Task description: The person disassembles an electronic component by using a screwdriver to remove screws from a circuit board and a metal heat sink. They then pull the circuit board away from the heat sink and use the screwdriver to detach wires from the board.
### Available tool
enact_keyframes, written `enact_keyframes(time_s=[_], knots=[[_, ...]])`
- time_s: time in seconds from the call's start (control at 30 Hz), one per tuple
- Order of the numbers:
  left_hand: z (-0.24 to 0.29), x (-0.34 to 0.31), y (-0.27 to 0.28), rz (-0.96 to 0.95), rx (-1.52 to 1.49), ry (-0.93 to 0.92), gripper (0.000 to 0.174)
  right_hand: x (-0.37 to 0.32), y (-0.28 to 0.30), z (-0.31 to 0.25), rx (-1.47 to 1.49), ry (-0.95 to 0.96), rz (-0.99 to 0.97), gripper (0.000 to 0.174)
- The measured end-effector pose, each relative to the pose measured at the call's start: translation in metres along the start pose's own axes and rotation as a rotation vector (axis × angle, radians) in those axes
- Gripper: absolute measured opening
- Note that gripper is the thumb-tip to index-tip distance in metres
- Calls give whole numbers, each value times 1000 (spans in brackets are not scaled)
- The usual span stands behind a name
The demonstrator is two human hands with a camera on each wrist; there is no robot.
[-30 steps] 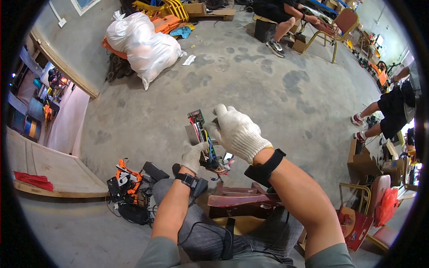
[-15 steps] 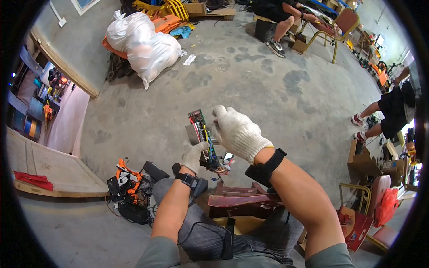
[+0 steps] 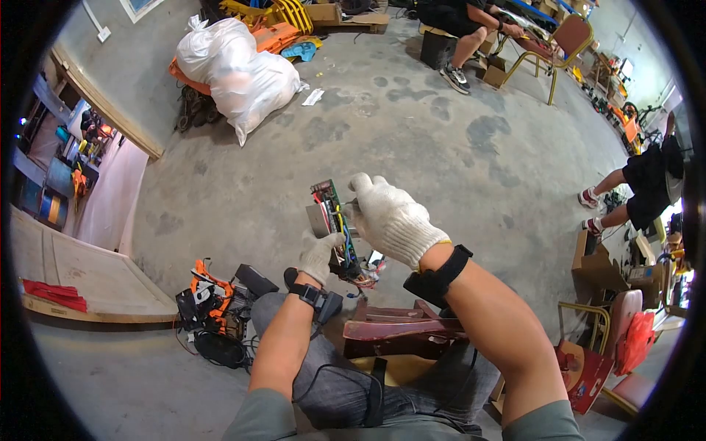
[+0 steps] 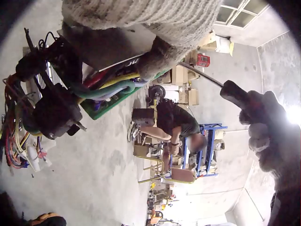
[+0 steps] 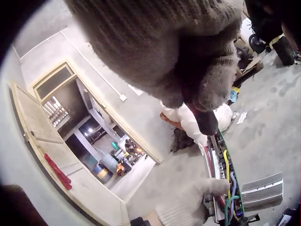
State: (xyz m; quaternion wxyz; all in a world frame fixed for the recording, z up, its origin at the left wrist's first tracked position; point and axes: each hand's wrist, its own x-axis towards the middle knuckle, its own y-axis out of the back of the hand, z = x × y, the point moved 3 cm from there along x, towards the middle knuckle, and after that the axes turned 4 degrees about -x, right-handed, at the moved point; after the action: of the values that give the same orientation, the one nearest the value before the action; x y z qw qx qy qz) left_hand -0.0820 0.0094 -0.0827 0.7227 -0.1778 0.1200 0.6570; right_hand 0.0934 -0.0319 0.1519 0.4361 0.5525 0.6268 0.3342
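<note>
In a knit work glove, my left hand [image 3: 318, 259] grips a long, narrow green circuit board [image 3: 324, 189] with coloured wires along it. A ribbed metal heat sink [image 5: 263, 190] sticks out from the board's side, and a loose wire bundle [image 4: 19, 141] hangs at its near end. My gloved right hand [image 3: 390, 214] holds a screwdriver [image 4: 235, 95] by its dark handle. The metal shaft [image 4: 202, 74] points toward the board; in the right wrist view its tip overlaps the board's far end.
Orange and black machine parts [image 3: 213, 301] lie on the floor at left. A dark red wooden stool [image 3: 401, 329] is by my knees. White sacks [image 3: 239, 77] stand farther back. One person sits near a chair [image 3: 570, 35]; another stands at right near cardboard boxes [image 3: 599, 261].
Both hands stay nearly in place. The right hand's fingers have shifted slightly toward the circuit board.
</note>
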Motion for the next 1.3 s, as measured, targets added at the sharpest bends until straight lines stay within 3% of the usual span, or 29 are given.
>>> enact_keyframes(time_s=[0.03,0.1,0.3,0.33,0.4,0.43,0.5,0.77,1.03,1.1,1.3], knots=[[0,1,2,-2,2,0,29,2,-2,3,21,-28,-16,45],[-3,5,5,-65,-36,92,60,0,-3,3,20,-35,-5,46],[-3,6,6,-46,16,102,61,-9,5,-10,-8,-8,-1,46],[-4,5,4,-44,15,103,61,-10,5,-11,-17,10,1,45],[-3,3,0,-5,-25,-30,30,-7,0,-8,-9,31,21,44],[-3,4,2,-5,-26,-29,30,-6,-2,-7,-2,51,42,43],[-5,8,5,-62,-34,59,58,-6,0,-5,-10,54,55,42],[3,3,2,-58,-10,72,52,-1,-6,2,44,-49,43,43],[9,-3,0,-20,47,86,56,-5,-2,-5,10,58,65,44],[13,-8,-3,31,82,10,32,-3,-3,-3,13,55,66,45],[13,-9,-4,40,59,-7,31,-1,-5,2,81,-3,74,47]])
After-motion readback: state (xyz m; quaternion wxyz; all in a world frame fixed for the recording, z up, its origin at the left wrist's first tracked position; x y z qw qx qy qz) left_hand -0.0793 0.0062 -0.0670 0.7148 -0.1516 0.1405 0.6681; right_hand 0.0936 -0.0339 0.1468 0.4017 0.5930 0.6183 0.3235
